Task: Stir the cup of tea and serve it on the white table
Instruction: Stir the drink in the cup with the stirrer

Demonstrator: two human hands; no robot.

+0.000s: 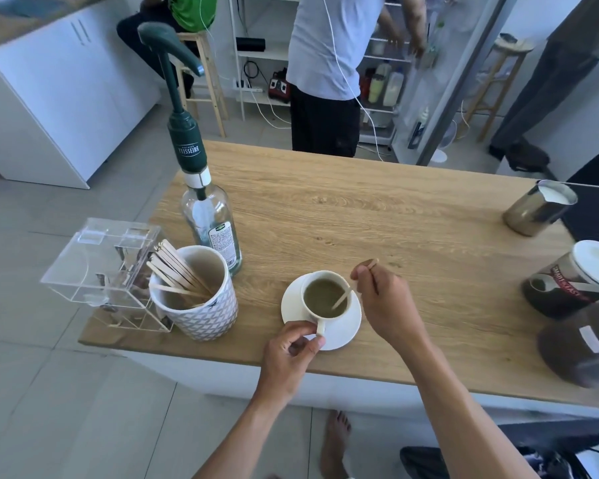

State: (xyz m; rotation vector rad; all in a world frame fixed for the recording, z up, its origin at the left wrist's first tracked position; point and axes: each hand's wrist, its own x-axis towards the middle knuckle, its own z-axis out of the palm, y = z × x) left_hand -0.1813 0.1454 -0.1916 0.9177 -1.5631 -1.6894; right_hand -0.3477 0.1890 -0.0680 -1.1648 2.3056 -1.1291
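Legibly — "TEISSEIRE" on pump (186, 146), behind cup (350, 302).

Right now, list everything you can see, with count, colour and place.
counter: one, light wood, centre
cup of tea: one, white, on saucer
saucer: one, white, near front edge
stir stick: one, pale wood, tip in tea
mug of sticks: one, white-grey pattern, left of saucer
pump bottle: one, clear with green pump, behind mug
acrylic box: one, clear, left corner
milk jug: one, steel, far right
canister: one, dark with white lid, right edge
bystander: one, pale shirt, by fridge
left hand: one, pinches cup handle
right hand: one, pinches stick above cup
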